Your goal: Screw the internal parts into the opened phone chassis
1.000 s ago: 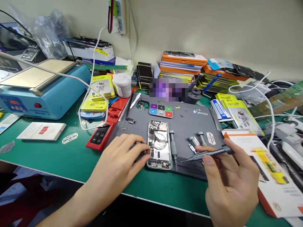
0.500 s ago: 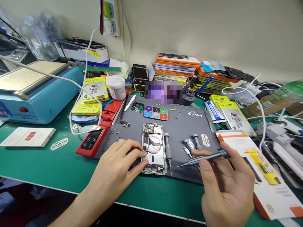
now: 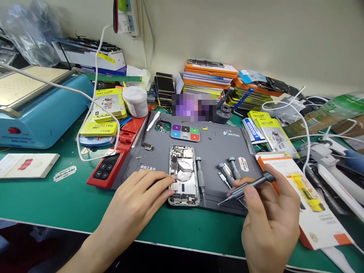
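Observation:
An opened phone (image 3: 187, 188) lies face up on a dark grey work mat (image 3: 159, 151), its circuit boards and bare inner shell showing. At its left edge, my left hand (image 3: 136, 199) has its fingertips and thumb against the frame and inner parts. My right hand (image 3: 270, 222) is closed round a grey precision screwdriver (image 3: 241, 190), held slanting with the thin tip low and to the left, apart from the phone. A second screwdriver (image 3: 200, 176) lies along the phone's right side. More screwdrivers (image 3: 233, 167) and a white cable plug (image 3: 223, 178) lie near my right fingers.
Above the phone sits a coloured compartment tray (image 3: 185, 138), with tiny parts about it. A red heating unit (image 3: 104, 170) borders the mat's left. Battery boxes (image 3: 99, 129), a white tub (image 3: 135, 102) and a blue machine (image 3: 42, 125) stand left; an orange-white box (image 3: 318, 223) lies right.
The view has shifted a little. My left fingertips have drawn slightly towards the phone's left edge. The screwdriver tip in my right hand has moved a bit farther right of the phone.

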Available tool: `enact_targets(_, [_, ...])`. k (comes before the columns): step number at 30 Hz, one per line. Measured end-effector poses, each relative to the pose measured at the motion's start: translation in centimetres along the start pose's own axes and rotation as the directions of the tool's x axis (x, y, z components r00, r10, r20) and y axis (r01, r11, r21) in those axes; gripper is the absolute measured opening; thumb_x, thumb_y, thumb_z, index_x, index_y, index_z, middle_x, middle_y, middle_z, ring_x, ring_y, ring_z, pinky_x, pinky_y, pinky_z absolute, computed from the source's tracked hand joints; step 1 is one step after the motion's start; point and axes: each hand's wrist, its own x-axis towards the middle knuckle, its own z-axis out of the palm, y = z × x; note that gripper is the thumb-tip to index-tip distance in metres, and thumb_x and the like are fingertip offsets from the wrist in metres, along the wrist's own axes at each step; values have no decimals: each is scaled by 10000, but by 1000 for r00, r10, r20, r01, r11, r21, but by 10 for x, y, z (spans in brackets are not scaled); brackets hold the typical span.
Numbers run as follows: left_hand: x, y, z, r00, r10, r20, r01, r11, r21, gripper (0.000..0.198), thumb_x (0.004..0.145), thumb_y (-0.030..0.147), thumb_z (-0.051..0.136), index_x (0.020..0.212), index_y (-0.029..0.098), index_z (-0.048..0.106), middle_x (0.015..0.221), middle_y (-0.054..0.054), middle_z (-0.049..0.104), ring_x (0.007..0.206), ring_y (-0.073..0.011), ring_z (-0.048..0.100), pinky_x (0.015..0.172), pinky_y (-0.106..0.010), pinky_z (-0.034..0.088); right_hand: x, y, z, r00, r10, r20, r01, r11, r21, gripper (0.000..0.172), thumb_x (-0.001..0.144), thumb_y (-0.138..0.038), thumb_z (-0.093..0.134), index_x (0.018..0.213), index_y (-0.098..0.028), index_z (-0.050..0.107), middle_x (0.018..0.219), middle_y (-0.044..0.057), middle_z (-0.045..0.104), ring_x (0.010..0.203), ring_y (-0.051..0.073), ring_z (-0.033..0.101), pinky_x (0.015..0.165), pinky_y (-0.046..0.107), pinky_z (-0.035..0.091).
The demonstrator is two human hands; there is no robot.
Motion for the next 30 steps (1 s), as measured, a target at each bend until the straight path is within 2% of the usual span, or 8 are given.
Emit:
enact_targets(3, [-2,-2,-3,996,76,55,-79,995,63,392,1111,69,563,1464,211,662,1383,-84,709,1203,-242,637,992,-397,476,1,1,0,1000,-7,-9,7,1000,-16,542,1020,-378,806,1526,-283,637,1240,68,783,1019,215,772,915,356,585])
enact_targets(5, [-4,-4,-4,987,121,108,-132,987,94,418,1108,40,526,1461,212,667,1421,-89,698,1217,-258,629,990,-418,472,1,1,1,1000,-20,2,20,999,-34,536,1024,-376,799,1524,-271,635,1187,70,795,1012,222,771,901,357,578])
enact_targets(10, [-12,-7,-7,979,107,171,-121,990,72,445,1098,37,540,1492,214,647,1478,-76,687,1280,-271,603,1055,-439,477,1,1,2,999,-42,28,43,997,-65,533,1035,-376,781,1529,-250,625,1192,94,795,936,212,756,817,344,574])
enact_targets(13, [-12,-7,-6,981,110,157,-118,992,41,438,1100,36,541,1493,199,644,1485,-79,691,1298,-270,602,1071,-438,479,2,0,3,998,-45,43,48,996,-76,515,1039,-376,771,1518,-248,631,1093,71,785,899,205,737,786,339,587])
enact_targets(18, [-11,-7,-7,988,113,108,-113,994,-13,359,1120,73,541,1441,165,675,1476,-76,717,1280,-252,628,1081,-424,481,3,-2,4,997,-25,70,26,1000,-11,475,1077,-362,702,1535,-266,624,891,7,680,714,161,643,652,311,581])
enact_targets(24, [-10,-7,-6,993,115,41,-115,993,-9,296,1124,116,571,1394,151,689,1424,-80,752,1234,-248,669,1055,-421,510,3,-5,7,997,-10,81,9,1000,13,435,1074,-315,683,1505,-273,643,833,-14,642,636,146,631,582,296,581])
enact_targets(27, [-9,-5,-5,992,122,21,-122,992,12,279,1115,104,570,1363,142,693,1404,-96,757,1209,-258,687,1022,-427,535,7,-7,8,991,59,124,-74,990,124,405,1049,-275,666,1454,-297,660,803,-34,635,538,134,596,507,287,575])
enact_targets(30, [-10,-4,-5,995,100,12,-100,995,26,284,1099,82,566,1339,153,700,1438,-135,720,1226,-289,688,963,-434,562,15,-12,5,958,186,219,-237,941,239,402,1013,-265,643,1411,-312,668,768,-50,599,481,124,545,422,248,505])
